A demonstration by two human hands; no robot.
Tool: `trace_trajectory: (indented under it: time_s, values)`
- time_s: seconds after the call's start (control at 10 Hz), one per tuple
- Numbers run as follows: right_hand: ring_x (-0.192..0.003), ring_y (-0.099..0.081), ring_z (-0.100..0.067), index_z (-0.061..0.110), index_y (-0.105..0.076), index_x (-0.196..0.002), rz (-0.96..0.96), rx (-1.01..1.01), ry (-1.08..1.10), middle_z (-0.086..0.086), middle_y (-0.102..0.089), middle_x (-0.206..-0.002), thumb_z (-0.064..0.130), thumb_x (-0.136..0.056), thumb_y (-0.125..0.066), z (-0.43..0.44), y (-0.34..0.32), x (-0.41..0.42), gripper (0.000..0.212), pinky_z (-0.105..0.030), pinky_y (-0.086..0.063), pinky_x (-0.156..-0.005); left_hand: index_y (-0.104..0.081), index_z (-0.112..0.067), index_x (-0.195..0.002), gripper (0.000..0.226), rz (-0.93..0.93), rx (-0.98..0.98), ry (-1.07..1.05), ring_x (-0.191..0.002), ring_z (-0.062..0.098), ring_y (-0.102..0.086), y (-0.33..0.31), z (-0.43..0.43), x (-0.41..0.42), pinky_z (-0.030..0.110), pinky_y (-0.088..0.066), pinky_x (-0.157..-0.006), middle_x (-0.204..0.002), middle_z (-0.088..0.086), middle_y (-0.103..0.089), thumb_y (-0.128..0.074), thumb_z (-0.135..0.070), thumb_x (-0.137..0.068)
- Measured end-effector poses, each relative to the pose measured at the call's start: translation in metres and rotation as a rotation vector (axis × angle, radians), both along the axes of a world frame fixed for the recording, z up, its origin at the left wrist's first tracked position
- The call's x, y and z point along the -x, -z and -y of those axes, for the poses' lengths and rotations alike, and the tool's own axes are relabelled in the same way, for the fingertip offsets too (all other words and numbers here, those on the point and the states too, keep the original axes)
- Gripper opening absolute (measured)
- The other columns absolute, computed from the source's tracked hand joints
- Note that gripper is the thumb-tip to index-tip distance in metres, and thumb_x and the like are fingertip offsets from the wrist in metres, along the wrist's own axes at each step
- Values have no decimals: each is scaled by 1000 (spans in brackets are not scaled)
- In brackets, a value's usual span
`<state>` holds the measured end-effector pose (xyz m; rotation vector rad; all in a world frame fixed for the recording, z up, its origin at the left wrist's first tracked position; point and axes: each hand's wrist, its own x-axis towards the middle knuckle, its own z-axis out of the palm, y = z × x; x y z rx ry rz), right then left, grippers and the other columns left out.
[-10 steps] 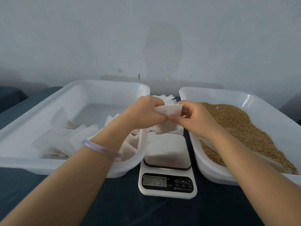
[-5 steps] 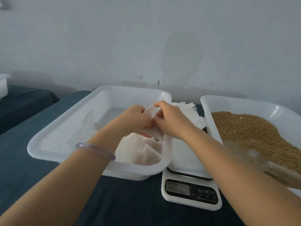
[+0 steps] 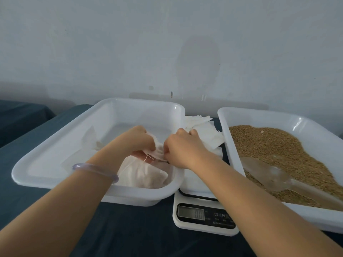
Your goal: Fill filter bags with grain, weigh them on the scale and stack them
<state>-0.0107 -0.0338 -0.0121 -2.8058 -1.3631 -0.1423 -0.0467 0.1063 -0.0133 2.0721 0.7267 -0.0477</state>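
Observation:
Both hands hold one white filter bag (image 3: 156, 152) over the near right corner of the left white tray (image 3: 55, 145). My left hand (image 3: 137, 140) grips its left side and my right hand (image 3: 181, 150) pinches its right side, with a thin string showing between them. Filled bags (image 3: 144, 173) lie stacked in the tray under the hands. A white scale (image 3: 204, 216) stands between the trays and its display reads about 0.0. Brown grain (image 3: 278, 151) fills the right tray (image 3: 315, 127).
A clear plastic scoop (image 3: 274, 175) lies on the grain. Empty white filter bags (image 3: 204, 130) are piled behind the scale. A few bags (image 3: 92, 140) lean at the left tray's far side. Dark blue cloth (image 3: 130, 234) covers the table; a pale wall stands behind.
Both hands carried the bag from above the scale left and down into the left tray. The scale reading dropped to about 0.0.

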Motion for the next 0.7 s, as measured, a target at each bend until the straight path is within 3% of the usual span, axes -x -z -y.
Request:
trace_trajectory:
  time_s: [0.1, 0.2, 0.3, 0.5, 0.6, 0.7]
  values:
    - [-109, -38, -23, 19, -54, -80, -9, 8, 46, 3, -37, -72, 16, -87, -49, -2, 0, 3, 9, -35, -19, -77, -52, -4, -78, 10, 10, -222, -4, -59, 31, -70, -5, -10, 4, 35, -58, -63, -59, 12, -69, -60, 2, -77]
    - [-107, -37, -23, 17, -41, -68, -6, 29, 64, 3, -36, -71, 15, -87, -48, -3, -1, 6, 20, -36, -20, -78, -58, -7, -96, 21, 123, -530, 41, -81, 29, -67, -8, -10, 6, 29, -51, -68, -88, 13, -71, -59, 0, -76]
    - [-109, -36, -23, 18, -33, -62, -20, 37, 61, 3, -38, -74, 19, -90, -45, 0, -3, 8, 31, -38, -23, -88, -65, -16, -111, 30, 323, -783, 304, -107, 22, -56, -10, 6, 10, 23, -37, -84, -113, 3, -63, -58, -6, -83]
    - [-112, -34, -21, 18, -47, -71, -98, 44, 87, 3, -33, -72, 29, -96, -39, 6, 3, 3, 28, -38, -22, -82, -59, -6, -100, 20, -238, -919, 549, -94, 25, -57, 7, 27, 8, 29, -42, -79, -110, 12, -63, -42, -12, -94]
    - [-110, -36, -24, 16, -53, -79, -186, -49, 81, 2, -34, -72, 26, -92, -40, 12, 0, 6, 22, -37, -28, -83, -59, -7, -102, 22, -275, -929, 545, -85, 22, -53, 2, 30, 8, 28, -40, -73, -102, 11, -61, -41, -16, -96]
    - [-97, -44, -27, 9, -62, -82, -234, -231, 68, -3, -48, -74, 22, -89, -42, 15, 0, 9, 25, -33, -36, -79, -59, -9, -106, 20, -234, -949, 525, -94, 25, -58, -2, 34, 8, 28, -41, -76, -108, 10, -61, -44, -17, -94]
